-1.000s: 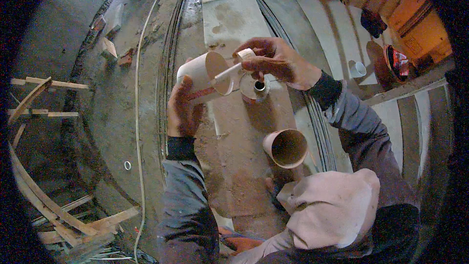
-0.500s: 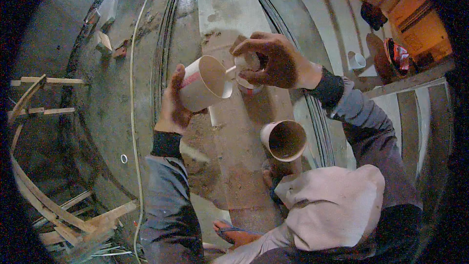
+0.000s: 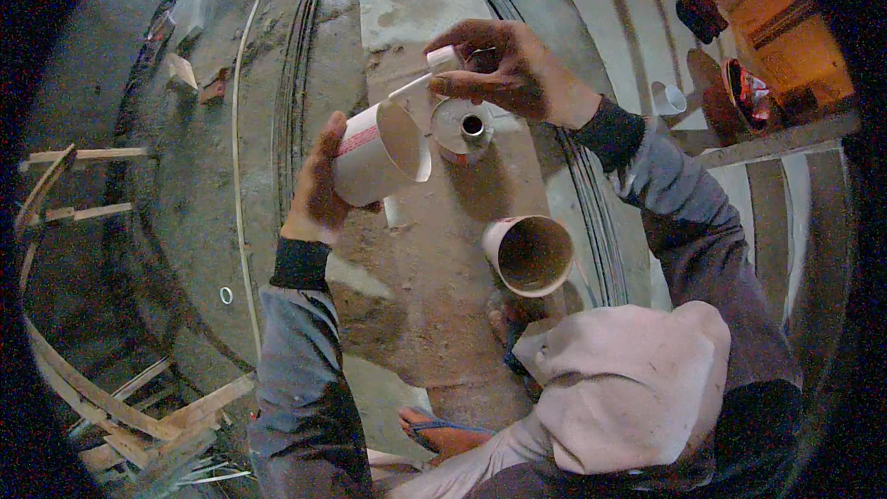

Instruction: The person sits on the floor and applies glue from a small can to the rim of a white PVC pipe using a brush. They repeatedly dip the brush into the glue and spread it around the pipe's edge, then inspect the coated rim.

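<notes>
My left hand is closed around a short white plastic pipe piece with red marks along its side, its open end tilted toward the right. My right hand pinches a white applicator cap, whose pale stem points at the upper rim of the pipe piece. From this view I cannot tell whether the stem touches the rim. Below my right hand a round can stands with its neck uncovered. Nearer me rests another wide pipe piece, its open end facing up and right.
Bundled dark rods or cables run along both sides of the dusty board. A pale hose or strip lies on the left floor. Wooden pieces are at lower left. A white cup-like piece and a wooden rail are at right.
My right hand has moved up and slightly left with the cap, away from the can, exposing its open neck. The view has shifted slightly; my left hand still holds the pipe piece.
</notes>
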The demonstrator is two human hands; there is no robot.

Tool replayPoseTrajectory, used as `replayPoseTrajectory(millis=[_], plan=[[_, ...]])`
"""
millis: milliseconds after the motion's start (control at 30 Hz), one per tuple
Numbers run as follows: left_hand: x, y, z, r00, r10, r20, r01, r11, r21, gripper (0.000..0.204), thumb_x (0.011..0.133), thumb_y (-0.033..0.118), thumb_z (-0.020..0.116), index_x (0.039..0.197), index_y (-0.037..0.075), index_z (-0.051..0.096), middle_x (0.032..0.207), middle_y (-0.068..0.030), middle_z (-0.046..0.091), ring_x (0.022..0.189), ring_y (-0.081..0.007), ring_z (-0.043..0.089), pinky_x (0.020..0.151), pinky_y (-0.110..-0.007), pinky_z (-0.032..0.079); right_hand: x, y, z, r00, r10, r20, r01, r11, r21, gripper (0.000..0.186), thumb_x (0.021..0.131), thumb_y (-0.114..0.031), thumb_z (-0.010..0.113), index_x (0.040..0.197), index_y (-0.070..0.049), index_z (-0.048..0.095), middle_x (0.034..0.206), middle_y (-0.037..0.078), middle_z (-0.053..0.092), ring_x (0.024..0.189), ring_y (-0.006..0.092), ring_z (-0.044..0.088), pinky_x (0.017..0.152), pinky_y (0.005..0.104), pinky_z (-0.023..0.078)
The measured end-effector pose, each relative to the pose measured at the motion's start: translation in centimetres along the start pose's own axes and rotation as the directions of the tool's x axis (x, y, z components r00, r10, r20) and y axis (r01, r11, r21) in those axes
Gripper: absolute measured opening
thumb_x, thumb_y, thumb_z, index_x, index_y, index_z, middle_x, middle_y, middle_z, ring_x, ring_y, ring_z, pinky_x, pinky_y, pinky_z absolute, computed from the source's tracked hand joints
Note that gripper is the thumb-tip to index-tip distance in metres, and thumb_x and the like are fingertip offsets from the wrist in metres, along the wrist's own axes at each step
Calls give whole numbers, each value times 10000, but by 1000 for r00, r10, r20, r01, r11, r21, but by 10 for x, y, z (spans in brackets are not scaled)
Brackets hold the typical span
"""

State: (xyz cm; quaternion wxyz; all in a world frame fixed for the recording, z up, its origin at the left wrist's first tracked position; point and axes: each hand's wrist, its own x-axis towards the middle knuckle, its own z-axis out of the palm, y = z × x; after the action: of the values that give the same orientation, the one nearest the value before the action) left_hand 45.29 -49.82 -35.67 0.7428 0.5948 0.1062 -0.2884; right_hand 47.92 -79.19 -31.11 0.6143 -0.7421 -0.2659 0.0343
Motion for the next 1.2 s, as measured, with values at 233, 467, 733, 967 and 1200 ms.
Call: replayPoseTrajectory(millis=[233, 467, 733, 967, 1200], plan=[[6, -18, 0, 996, 62, -59, -66, 995, -75, 649, 900, 682, 553, 1251, 137, 593, 1047, -59, 703, 849, -207, 709, 518, -366, 534, -28, 18, -10, 997, -57, 54, 75, 882, -465, 331, 864, -183, 792, 1151, -67, 676, 733, -60, 523, 627, 28, 464, 558, 227, 398], [2, -35, -2, 993, 71, -90, -82, 989, -125, 641, 928, 637, 554, 1307, 121, 575, 1181, -83, 679, 971, -241, 705, 668, -430, 599, -36, 21, -39, 966, 213, -150, -223, 973, -56, 293, 967, -166, 649, 1223, -24, 654, 877, 6, 657, 735, 56, 619, 623, 201, 508], [20, -99, -22, 988, 6, -153, -57, 941, -333, 622, 936, 576, 605, 1315, 85, 567, 1260, -112, 658, 1088, -271, 669, 828, -495, 580, -54, 26, -28, 904, 422, -67, -357, 833, 423, 364, 988, -192, 621, 1291, 6, 580, 968, 60, 665, 766, 100, 653, 701, 224, 571], [41, -135, -48, 988, 34, -148, -94, 902, -421, 575, 969, 528, 583, 1305, 62, 569, 1239, -130, 659, 1117, -297, 645, 919, -499, 557, -52, 33, -16, 930, 362, -62, -306, 857, 415, 350, 1001, -180, 601, 1295, 8, 570, 989, 62, 667, 782, 107, 663, 710, 228, 579], [34, -147, -25, 999, 9, -35, -26, 843, -538, 553, 1004, 540, 500, 1333, 100, 561, 1253, -149, 645, 1104, -329, 641, 901, -577, 546, -56, 39, -6, 887, 461, 14, -406, 766, 498, 359, 1001, -204, 615, 1287, 11, 578, 1010, 55, 664, 784, 100, 663, 687, 225, 595]])
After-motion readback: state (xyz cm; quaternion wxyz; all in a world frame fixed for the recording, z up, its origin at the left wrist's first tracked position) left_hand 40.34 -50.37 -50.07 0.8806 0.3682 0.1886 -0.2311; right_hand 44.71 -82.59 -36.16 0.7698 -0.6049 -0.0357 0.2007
